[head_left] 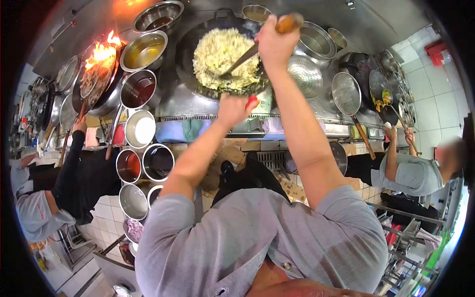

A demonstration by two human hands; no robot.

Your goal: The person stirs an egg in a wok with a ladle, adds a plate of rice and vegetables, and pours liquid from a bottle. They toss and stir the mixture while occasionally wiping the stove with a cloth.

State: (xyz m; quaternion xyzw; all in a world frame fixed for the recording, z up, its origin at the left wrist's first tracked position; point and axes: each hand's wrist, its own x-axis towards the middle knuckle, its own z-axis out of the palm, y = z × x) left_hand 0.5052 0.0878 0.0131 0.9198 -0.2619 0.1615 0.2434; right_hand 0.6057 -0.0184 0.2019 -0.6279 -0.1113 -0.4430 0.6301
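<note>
My right hand (278,45) is closed around the wooden-ended handle of a long metal wok spatula (242,60). Its shaft slants down to the left, and its head is buried in the food, so the head's shape is hidden. Fried rice (217,47) with bits of green fills the middle of a large black wok (185,54). At the wok's near edge, my left hand (234,111) is closed on the rim or handle, the exact grip being hard to see. A red piece (252,102) sticks out beside its fingers.
Steel bowls, one with yellow oil (143,52), and pots of dark sauce (138,89) stand left. A perforated strainer (304,76) and mesh skimmer (346,94) lie right. Flames rise from a co-worker's wok (99,69) at left. Another person (410,163) cooks at right.
</note>
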